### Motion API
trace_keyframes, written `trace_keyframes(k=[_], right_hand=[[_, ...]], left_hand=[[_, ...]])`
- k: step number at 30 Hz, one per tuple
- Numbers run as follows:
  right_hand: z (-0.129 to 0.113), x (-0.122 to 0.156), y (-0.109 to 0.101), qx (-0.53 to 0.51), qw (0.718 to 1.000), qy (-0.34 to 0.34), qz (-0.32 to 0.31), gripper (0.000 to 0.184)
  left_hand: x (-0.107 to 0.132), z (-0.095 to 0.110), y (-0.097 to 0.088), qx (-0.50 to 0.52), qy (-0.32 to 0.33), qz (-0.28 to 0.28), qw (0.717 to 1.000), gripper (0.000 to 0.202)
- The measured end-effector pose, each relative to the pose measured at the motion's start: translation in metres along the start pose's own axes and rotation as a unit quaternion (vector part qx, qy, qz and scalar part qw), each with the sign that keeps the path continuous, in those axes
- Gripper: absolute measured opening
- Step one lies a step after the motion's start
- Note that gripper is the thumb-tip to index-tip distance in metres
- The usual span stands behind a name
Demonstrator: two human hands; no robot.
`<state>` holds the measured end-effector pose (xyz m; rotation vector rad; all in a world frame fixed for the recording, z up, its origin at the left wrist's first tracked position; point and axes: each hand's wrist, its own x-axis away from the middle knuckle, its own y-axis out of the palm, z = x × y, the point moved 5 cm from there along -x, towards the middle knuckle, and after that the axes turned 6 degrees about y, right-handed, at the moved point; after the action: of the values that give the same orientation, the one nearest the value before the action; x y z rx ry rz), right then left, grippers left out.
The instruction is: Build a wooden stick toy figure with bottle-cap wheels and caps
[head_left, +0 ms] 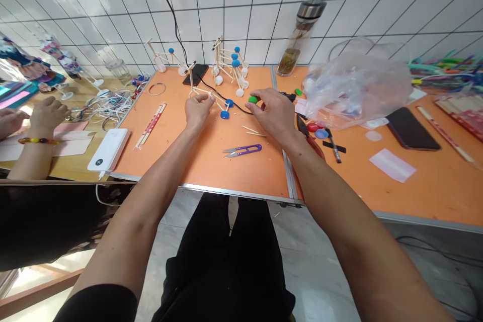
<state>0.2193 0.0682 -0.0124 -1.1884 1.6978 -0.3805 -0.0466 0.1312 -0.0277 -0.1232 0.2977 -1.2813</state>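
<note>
My left hand [198, 109] is closed, fingers pinching a small frame of wooden sticks [192, 78] that has blue round caps [225, 115] at its right end. To the right, my right hand [274, 113] pinches a green bottle cap [252, 99] between thumb and fingers, apart from the frame. Short cut sticks [255, 134] lie on the orange table between my hands. Nearer to me rest purple thread snips [247, 150]. Against the back stand other stick models with blue and white caps [236, 63].
Beyond my right hand are a clear bag [358, 90], red-handled pliers [315, 145], coloured caps [321, 134] and a phone [411, 128]. A glass bottle [294, 43] stands by the wall. At left are a white power bank [109, 150], wrapped chopsticks [151, 126] and another person's hands [47, 113].
</note>
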Motion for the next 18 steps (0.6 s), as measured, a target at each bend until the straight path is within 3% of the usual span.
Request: trace_keyframes(k=[8,12,18], right_hand=[[-0.008,0.002,-0.004,0.01,1.0,-0.015,0.0,0.019],[-0.006,0.001,-0.006,0.017,1.0,-0.007,-0.004,0.02],[-0.007,0.001,-0.008,0.017,1.0,-0.005,-0.01,0.021]], left_hand=[[-0.004,0.008,0.013,-0.056,0.042,0.01,0.998,0.027],[-0.007,0.008,0.012,-0.056,0.048,0.015,0.997,0.033],[-0.008,0.011,0.005,-0.014,0.042,-0.018,0.999,0.056]])
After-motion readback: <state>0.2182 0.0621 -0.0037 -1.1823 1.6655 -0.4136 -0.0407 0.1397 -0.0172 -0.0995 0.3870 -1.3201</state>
